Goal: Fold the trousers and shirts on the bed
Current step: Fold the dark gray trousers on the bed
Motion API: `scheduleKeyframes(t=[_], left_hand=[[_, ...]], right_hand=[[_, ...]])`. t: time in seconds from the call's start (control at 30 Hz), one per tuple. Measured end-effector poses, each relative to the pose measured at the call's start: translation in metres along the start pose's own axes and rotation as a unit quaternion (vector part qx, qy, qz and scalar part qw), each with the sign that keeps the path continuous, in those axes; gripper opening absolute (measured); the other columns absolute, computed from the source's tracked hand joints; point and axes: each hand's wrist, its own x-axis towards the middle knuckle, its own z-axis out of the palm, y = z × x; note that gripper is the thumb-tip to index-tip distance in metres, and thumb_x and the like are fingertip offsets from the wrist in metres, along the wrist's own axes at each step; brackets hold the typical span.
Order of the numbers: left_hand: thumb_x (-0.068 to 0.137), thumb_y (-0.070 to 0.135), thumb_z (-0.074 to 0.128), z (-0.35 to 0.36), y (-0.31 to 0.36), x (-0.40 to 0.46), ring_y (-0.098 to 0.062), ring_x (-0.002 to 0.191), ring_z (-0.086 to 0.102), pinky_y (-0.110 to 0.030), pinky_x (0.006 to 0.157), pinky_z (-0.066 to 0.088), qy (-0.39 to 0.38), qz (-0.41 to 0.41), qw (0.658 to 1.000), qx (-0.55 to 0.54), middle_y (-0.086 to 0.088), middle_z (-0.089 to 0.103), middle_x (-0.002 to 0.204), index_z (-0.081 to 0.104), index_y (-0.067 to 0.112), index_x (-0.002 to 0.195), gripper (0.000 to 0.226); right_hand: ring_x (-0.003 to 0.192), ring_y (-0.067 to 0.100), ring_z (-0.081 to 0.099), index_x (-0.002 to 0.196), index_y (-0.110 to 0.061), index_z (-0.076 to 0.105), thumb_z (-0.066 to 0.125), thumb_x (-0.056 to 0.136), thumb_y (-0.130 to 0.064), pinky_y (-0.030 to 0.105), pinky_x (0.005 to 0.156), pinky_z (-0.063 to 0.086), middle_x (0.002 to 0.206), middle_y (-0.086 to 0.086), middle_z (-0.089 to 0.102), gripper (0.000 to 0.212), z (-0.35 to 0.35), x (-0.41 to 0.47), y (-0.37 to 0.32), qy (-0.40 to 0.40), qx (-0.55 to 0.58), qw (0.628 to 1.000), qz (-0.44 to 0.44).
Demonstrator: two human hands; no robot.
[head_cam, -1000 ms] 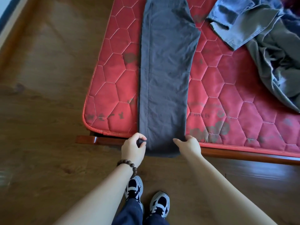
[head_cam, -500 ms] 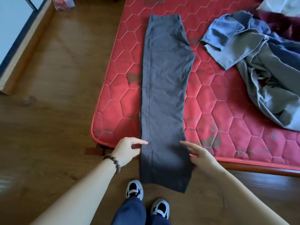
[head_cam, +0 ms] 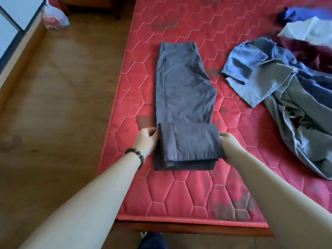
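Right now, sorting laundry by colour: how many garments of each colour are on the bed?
Dark grey: 1
Denim blue: 1
Grey-green: 1
Navy: 1
Maroon: 1
White: 1
Total: 6 seen; more may be hidden.

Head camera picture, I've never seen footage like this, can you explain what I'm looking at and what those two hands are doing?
No machine here: a camera worn on a person's head looks down at their own arms. The left hand, above a bead bracelet, and the right hand grip the two sides of the dark grey trousers, whose leg end is folded up over itself. The trousers lie on a red quilted mattress. To the right sits an unfolded pile of clothes. A plastic bag is on the wooden floor.
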Motion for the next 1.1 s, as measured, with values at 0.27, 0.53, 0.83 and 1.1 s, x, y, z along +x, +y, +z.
scheduleKeyframes(t=[0.27, 0.53, 0.83, 1.1], left_hand=[[0.092, 0.026, 0.058, 0.032, -0.065, 0.031, -0.024, 0.069, 0.056, -0.042, 0.078, 0.057, -0.112, -0.200, 0.973, -0.011, -0.006, 0.054, 0.070, 0.054, 0.013, 0.067, 0.028], [0.083, 0.030, 0.070, 0.042, -0.068, 0.010, -0.010, 0.064, 0.042, -0.024, 0.062, 0.033, -0.086, -0.069, 0.994, 0.023, 0.007, 0.051, 0.067, 0.050, 0.015, 0.069, 0.029], [0.085, 0.034, 0.065, 0.052, -0.098, -0.025, -0.009, 0.041, 0.025, -0.026, 0.043, 0.020, -0.135, -0.192, 0.971, -0.046, 0.012, 0.031, 0.047, 0.054, 0.000, 0.079, 0.036], [0.083, 0.035, 0.069, 0.066, -0.119, -0.082, -0.010, 0.045, 0.023, -0.027, 0.048, 0.019, -0.192, -0.216, 0.953, 0.089, 0.009, 0.021, 0.050, 0.026, 0.021, 0.059, 0.051]], right_hand=[[0.073, 0.028, 0.060, 0.088, -0.003, 0.063, 0.064, 0.089, -0.040, 0.041, 0.073, 0.054, 0.077, 0.011, 0.058, 0.036, 0.024, 0.038, 0.060, 0.020, -0.163, 0.977, 0.135], [0.057, 0.019, 0.035, 0.060, -0.014, 0.038, 0.072, 0.083, -0.022, 0.032, 0.051, 0.024, 0.057, 0.001, 0.038, 0.042, 0.024, 0.041, 0.086, 0.052, -0.234, 0.970, 0.044], [0.069, 0.021, 0.045, 0.089, 0.009, 0.057, 0.065, 0.089, -0.017, 0.031, 0.061, 0.033, 0.073, 0.011, 0.051, 0.027, 0.019, 0.013, 0.105, 0.005, -0.227, 0.973, 0.049], [0.073, 0.021, 0.057, 0.091, -0.003, 0.063, 0.066, 0.087, -0.017, 0.029, 0.064, 0.045, 0.082, 0.009, 0.063, 0.014, 0.013, -0.028, 0.159, -0.057, -0.233, 0.962, 0.131]])
